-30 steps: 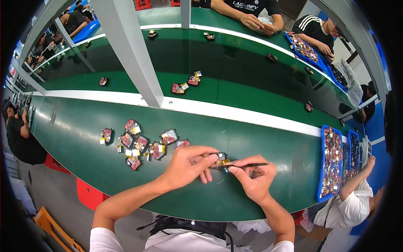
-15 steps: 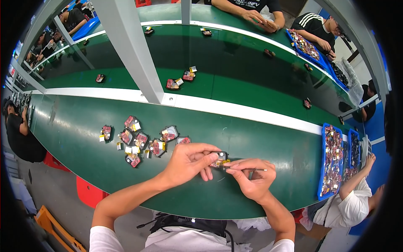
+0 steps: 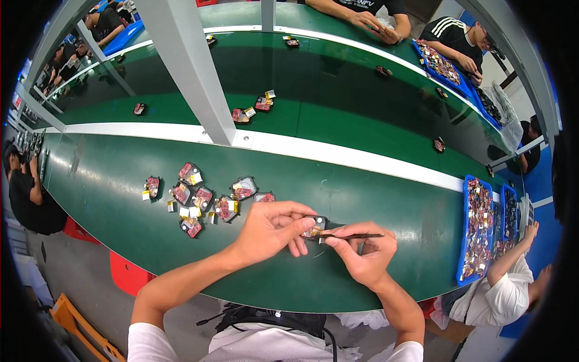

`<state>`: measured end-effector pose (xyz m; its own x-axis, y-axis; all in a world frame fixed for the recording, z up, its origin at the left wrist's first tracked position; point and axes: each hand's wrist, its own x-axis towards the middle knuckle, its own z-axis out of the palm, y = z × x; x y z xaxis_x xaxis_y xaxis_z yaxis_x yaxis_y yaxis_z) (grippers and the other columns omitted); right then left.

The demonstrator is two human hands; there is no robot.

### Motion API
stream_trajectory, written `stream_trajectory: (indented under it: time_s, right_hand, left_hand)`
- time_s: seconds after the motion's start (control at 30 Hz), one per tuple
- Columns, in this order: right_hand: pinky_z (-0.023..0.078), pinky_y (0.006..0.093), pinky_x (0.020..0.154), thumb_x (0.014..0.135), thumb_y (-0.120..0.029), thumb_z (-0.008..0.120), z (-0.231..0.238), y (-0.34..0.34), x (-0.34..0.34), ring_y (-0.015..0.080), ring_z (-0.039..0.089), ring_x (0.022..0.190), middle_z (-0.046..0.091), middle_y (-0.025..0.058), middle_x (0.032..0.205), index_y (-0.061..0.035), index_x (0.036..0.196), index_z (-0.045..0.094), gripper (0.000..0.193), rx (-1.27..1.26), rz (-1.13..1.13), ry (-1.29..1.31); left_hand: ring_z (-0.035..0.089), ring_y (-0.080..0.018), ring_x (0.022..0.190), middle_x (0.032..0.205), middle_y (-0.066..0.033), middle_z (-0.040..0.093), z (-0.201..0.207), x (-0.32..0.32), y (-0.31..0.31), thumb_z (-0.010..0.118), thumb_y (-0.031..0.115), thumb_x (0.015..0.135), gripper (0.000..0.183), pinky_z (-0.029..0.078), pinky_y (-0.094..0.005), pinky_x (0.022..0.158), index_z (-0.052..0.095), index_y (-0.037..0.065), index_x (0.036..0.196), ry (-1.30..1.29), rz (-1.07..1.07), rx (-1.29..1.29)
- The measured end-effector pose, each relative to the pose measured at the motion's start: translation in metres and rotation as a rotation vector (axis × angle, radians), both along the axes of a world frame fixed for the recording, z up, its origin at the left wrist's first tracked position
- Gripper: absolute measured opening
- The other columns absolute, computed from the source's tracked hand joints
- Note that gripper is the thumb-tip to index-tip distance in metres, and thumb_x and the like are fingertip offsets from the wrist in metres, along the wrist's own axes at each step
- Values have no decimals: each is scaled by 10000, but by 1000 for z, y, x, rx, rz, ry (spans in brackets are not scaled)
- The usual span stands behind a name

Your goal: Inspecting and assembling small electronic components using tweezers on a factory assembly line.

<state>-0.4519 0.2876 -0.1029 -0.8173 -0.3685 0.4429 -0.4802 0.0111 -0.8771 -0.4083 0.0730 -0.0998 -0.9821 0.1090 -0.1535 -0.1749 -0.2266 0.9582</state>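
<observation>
My left hand (image 3: 269, 232) is closed round a small black-cased electronic unit (image 3: 315, 227), pinching it between thumb and fingers. A red circuit board shows inside its case. My right hand (image 3: 365, 250) grips a slim dark tool, like tweezers (image 3: 365, 235), held nearly level. The tool's left end reaches the lower right part of the unit, beside a small pale piece (image 3: 322, 239). My fingers hide much of the unit and the tool's exact tip. To the left of my hands, several similar units (image 3: 226, 209) with small silver-and-yellow battery packs lie on the green worktable (image 3: 132, 223).
Beyond a white rail (image 3: 338, 161), a dark green belt (image 3: 344, 114) carries scattered units. A grey metal post (image 3: 187, 66) rises behind the table. At right stands a blue tray (image 3: 463, 241) full of units, near a co-worker's arm (image 3: 512, 259). Other people work across the belt.
The units on the belt have shifted slightly left. In my right hand the tool has turned a little and looks darker and more level. My left hand keeps hold of the unit.
</observation>
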Motion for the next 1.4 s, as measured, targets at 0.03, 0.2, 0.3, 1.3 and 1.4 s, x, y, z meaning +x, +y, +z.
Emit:
stream_trajectory:
  time_s: [0.03, 0.2, 0.3, 1.3, 1.4]
  right_hand:
    - [374, 186, 438, 758, 53, 826, 1, 1, 0, 23, 492, 436, 772, 87, 811, -2, 846, 737, 137, 24, -25, -11]
    - [375, 186, 443, 753, 40, 836, 2, 1, -1, 25, 489, 430, 771, 93, 815, -5, 858, 724, 160, 31, -56, -26]
    - [379, 193, 439, 748, 34, 835, 2, 0, -4, 36, 486, 413, 769, 100, 806, -12, 862, 719, 169, 43, -27, 133]
    - [327, 222, 436, 619, 79, 778, -10, 2, -4, 96, 534, 469, 790, 36, 909, -84, 857, 751, 289, 183, -48, 581]
    - [327, 226, 437, 594, 81, 773, -10, 2, -4, 99, 510, 471, 788, 29, 936, -89, 864, 750, 320, 204, -52, 620]
  left_hand:
    - [714, -164, 629, 795, -135, 729, 0, 0, 1, 644, 69, 992, 242, 569, -255, 526, 660, -103, 1162, 22, 15, -13]
    - [713, -164, 629, 792, -133, 728, 0, -2, 0, 643, 64, 991, 239, 575, -258, 532, 660, -105, 1158, 58, 56, -44]
    - [712, -161, 629, 794, -132, 728, -1, -2, 1, 645, 62, 988, 238, 577, -256, 534, 660, -106, 1156, 54, 62, -50]
    - [736, -179, 773, 980, -153, 732, -6, -1, 12, 665, 42, 968, 281, 628, -283, 611, 617, -86, 1214, 22, 74, -43]
    - [730, -168, 760, 960, -154, 727, -7, -1, 16, 652, 22, 971, 264, 625, -278, 601, 609, -88, 1207, 33, 112, -51]
